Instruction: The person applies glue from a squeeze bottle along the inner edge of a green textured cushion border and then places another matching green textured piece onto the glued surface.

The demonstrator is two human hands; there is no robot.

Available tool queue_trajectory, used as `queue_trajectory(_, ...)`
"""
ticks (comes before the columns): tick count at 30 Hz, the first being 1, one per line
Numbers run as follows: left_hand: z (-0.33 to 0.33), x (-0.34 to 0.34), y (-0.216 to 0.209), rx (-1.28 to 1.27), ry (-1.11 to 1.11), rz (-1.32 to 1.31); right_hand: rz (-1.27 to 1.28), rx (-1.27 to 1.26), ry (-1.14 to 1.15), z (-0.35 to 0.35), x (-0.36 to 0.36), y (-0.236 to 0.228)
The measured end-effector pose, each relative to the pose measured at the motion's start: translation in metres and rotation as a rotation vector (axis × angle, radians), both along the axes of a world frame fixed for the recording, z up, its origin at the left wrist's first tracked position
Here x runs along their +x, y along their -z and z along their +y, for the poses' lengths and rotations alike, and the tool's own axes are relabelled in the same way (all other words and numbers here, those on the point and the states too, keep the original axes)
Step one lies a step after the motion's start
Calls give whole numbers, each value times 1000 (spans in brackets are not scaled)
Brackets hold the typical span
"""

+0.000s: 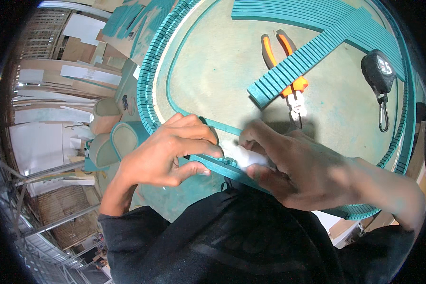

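My left hand point(168, 151) pinches the near edge of a teal strip point(218, 166) between thumb and fingers. This strip runs along the front rim of a large rounded board point(213, 61), close to my body. In my right hand point(307, 170) is a small white bottle or tube, blurred by motion point(245, 158). Its narrow end points left, at the notched inner side of the strip, close to my left fingertips. Whether anything comes out of it cannot be made out.
Orange-handled pliers point(269, 49) lie on the board, partly under a slotted teal strip point(307, 59). Several more teal strips point(288, 14) are at the far side. A black tape measure point(378, 71) with a carabiner sits right. Rounded teal-edged forms point(125, 137) stand at left.
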State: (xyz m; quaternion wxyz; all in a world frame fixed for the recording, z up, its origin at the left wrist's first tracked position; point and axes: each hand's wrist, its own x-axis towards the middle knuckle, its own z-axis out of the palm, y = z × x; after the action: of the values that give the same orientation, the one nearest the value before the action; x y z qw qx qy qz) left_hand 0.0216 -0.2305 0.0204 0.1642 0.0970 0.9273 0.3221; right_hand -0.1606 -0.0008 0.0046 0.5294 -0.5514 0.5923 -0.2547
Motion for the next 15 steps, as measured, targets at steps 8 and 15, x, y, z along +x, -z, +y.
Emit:
queue_trajectory(8,4,5,0,-51,-73,2,-95,-329,13,-1,1,44)
queue_trajectory(15,4,9,3,-65,-77,37,-223,-200,-4,1,0,37)
